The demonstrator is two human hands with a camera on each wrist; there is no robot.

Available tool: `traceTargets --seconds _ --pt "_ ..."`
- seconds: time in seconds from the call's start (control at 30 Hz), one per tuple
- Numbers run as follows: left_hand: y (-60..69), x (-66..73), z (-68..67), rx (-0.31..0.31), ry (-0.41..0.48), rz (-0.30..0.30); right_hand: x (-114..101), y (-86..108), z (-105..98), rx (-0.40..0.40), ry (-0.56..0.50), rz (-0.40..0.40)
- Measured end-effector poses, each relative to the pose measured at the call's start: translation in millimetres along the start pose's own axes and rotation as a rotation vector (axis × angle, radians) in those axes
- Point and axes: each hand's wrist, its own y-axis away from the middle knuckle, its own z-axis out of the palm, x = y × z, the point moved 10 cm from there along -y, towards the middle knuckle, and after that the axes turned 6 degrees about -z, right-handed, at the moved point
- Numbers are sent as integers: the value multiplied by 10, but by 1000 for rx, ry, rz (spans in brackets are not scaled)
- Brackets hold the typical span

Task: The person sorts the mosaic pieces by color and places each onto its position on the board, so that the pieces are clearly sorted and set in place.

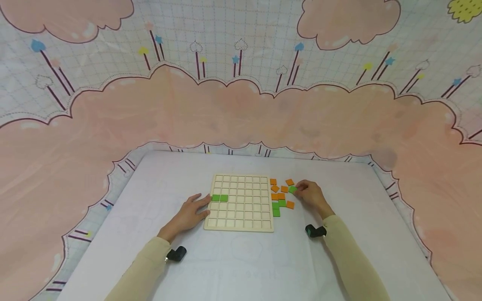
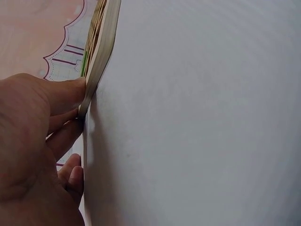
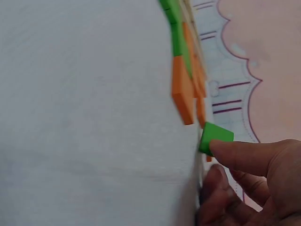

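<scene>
A pale wooden grid board (image 1: pixel 244 213) lies on the white table, with two green tiles (image 1: pixel 220 198) side by side in a row at its left edge. The left hand (image 1: pixel 188 214) touches the board's left edge with its fingers spread; in the left wrist view the thumb and fingers of that hand (image 2: pixel 37 127) rest at the board's edge (image 2: pixel 101 56). To the right of the board, the right hand (image 1: pixel 312 195) pinches a green tile (image 1: pixel 292 190). The right wrist view shows the thumb of this hand (image 3: pixel 254 183) on the green tile (image 3: pixel 216 134), other fingers curled below.
Several loose orange tiles (image 1: pixel 290 205) and a few green tiles (image 1: pixel 276 212) lie along the board's right side, between it and the right hand. A cloud-patterned cloth (image 1: pixel 241 113) hangs behind the white table (image 1: pixel 233 267). Each wrist carries a small black camera (image 1: pixel 177 253).
</scene>
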Motion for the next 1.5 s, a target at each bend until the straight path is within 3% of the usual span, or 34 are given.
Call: traceTargets --seconds 0.3,0.53,1.03,1.5 --pt "1 -38 32 -15 23 -25 9 56 -34 -10 -133 46" --pt "9 1 12 -6 18 -10 -113 123 -57 5 -186 6" --pt "-23 -12 -1 -8 8 4 -388 248 57 -4 -204 -40" --pt "-28 -27 9 -23 23 -21 -619 300 219 -30 -240 -106"
